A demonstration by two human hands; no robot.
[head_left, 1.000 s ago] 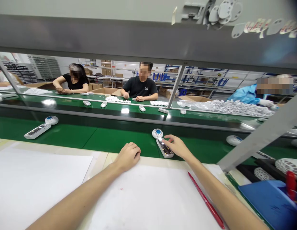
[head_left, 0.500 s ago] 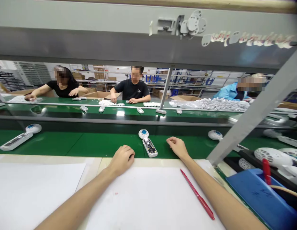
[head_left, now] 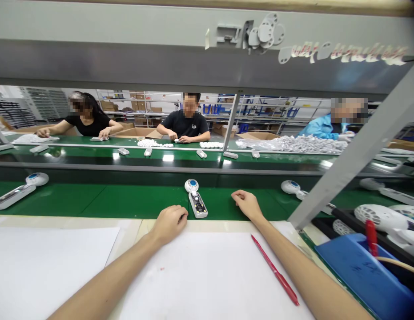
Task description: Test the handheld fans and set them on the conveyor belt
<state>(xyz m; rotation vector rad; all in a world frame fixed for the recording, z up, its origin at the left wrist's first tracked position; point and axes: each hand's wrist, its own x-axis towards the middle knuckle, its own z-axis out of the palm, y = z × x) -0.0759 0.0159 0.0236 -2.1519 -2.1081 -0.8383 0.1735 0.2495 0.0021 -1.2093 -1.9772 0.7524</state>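
On the green belt [head_left: 133,200] in front of me lies a white handheld fan [head_left: 198,205], its round head with a blue centre pointing away. Its handle is uncovered, showing a dark circuit board. My left hand [head_left: 171,223] rests at the belt's near edge, just left of the handle, with fingers curled in and nothing visible in them. To the right of the fan, my right hand [head_left: 247,203] lies over the belt, loosely closed and apart from the fan. A red pen [head_left: 275,270] lies on white paper [head_left: 207,280] between my forearms.
Other fans lie along the belt, one at the left [head_left: 16,197] and one behind the slanted grey post [head_left: 347,155]. A blue bin [head_left: 360,262] stands at right. Three people work across a far belt [head_left: 173,155] carrying white casings.
The fans on the near belt have shifted left, bringing the middle one closer to my left hand. Casings on the far belt have moved right. My hands stay almost still.
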